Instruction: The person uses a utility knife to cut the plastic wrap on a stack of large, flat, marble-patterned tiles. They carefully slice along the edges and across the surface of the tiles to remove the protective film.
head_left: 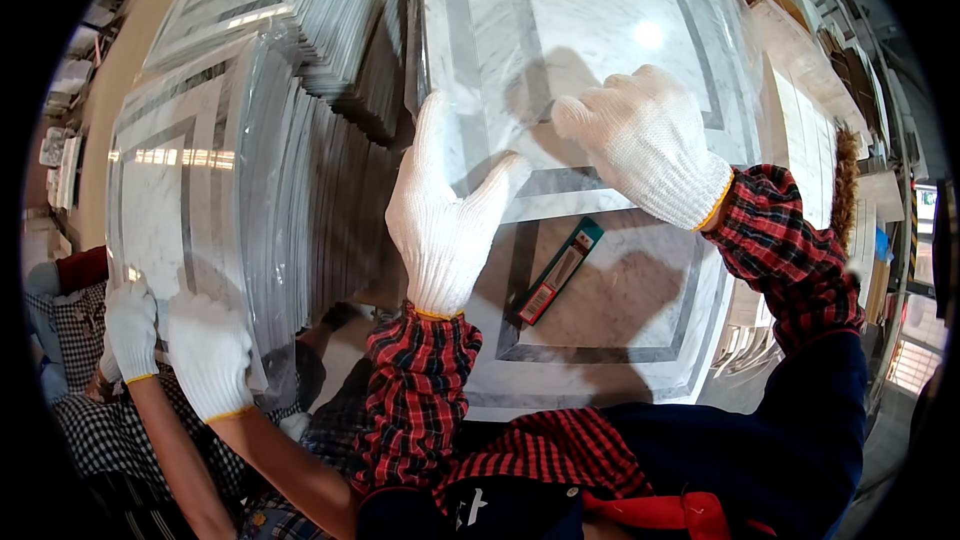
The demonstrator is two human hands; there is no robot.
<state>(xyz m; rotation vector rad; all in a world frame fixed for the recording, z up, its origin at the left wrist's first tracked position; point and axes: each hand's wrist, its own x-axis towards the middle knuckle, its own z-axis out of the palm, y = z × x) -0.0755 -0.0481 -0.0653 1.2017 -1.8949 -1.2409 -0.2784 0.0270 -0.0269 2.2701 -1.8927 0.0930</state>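
Note:
My left hand (440,210), in a white knitted glove, lies at the near left corner of a white-and-grey marble-patterned panel (610,15). Its fingers point away along the panel's left edge, with the thumb spread out to the right. My right hand (655,145), gloved the same way, is above the panel's near right part with its fingers curled closed; whatever they may hold is hidden. Below this panel lies another marble-patterned panel (640,305). On it rests a slim green-and-red package (560,272), set at a slant.
Tall stacks of similar panels stand to the left, the far stack (350,30) and the near stack (310,210) wrapped in clear film. A co-worker's gloved hands (210,350) touch the near stack. Pale boards (800,145) and a brown bristly strip (847,180) are at the right.

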